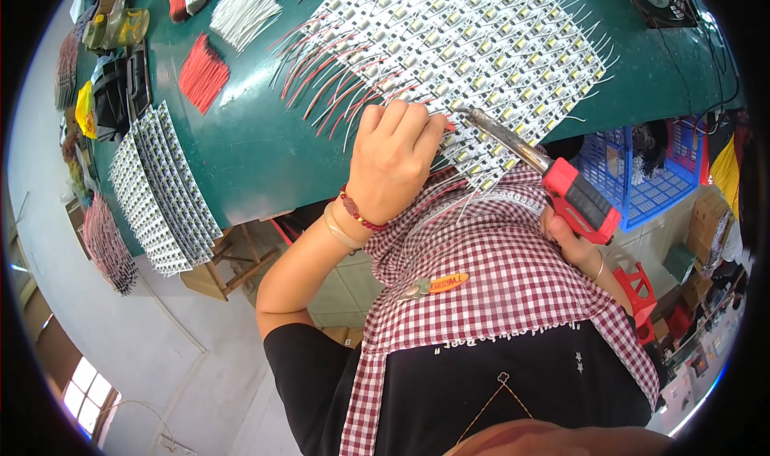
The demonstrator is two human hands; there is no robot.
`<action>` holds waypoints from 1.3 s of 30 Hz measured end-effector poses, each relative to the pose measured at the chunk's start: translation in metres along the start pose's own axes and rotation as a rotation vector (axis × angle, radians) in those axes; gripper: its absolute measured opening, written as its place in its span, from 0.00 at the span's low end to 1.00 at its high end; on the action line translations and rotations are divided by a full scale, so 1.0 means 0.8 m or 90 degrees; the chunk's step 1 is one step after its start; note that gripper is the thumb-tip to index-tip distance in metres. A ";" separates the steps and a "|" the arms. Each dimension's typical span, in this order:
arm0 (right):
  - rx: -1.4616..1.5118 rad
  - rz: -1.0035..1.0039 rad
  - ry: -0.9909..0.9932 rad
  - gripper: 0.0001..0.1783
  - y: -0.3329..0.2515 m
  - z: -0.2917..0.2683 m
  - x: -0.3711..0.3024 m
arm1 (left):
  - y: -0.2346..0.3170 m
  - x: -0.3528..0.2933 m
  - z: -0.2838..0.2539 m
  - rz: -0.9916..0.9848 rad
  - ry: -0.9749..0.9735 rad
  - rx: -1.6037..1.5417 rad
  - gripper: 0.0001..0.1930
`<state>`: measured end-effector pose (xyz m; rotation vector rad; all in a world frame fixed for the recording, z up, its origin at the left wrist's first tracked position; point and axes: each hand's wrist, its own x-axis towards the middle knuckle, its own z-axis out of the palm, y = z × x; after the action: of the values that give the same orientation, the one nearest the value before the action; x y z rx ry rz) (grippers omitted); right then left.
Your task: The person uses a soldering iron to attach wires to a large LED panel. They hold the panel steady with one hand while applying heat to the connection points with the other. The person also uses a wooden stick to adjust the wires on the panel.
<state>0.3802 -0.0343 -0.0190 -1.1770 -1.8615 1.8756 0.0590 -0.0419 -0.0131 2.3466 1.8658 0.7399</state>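
Observation:
My left hand (393,158), with a bead bracelet on the wrist, is closed on thin wire ends at the near edge of a large sheet of white LED strip boards (481,47) on the green table (257,143). Red and white wires (329,83) stick out from the boards beside it. My right hand (579,254) grips the red and black handle of a soldering iron (581,203). Its metal tip (475,119) points at the boards just right of my left fingers. The handle hides most of my right hand.
Bundles of cut red wires (202,72) and white wires (245,11) lie at the table's far left. A stack of LED strips (160,187) overhangs the left edge. A blue basket (642,167) stands at the right. Orange-handled cutters (437,285) rest on a checked cloth (513,263).

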 end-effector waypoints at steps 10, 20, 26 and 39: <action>0.001 0.012 0.065 0.06 -0.001 0.005 0.004 | -0.001 -0.004 0.004 -0.032 -0.004 -0.026 0.09; -0.012 -0.008 0.011 0.18 -0.006 0.000 -0.001 | 0.002 -0.001 0.004 -0.065 0.002 -0.052 0.10; -0.023 -0.036 0.015 0.16 -0.006 0.000 -0.001 | 0.005 0.002 0.004 -0.094 0.028 -0.092 0.10; -0.030 -0.034 0.055 0.06 -0.016 0.004 0.010 | 0.003 0.000 0.006 -0.064 0.026 -0.037 0.10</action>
<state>0.3683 -0.0296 -0.0102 -1.1922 -1.8818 1.7334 0.0628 -0.0412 -0.0162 2.2012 1.9351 0.8243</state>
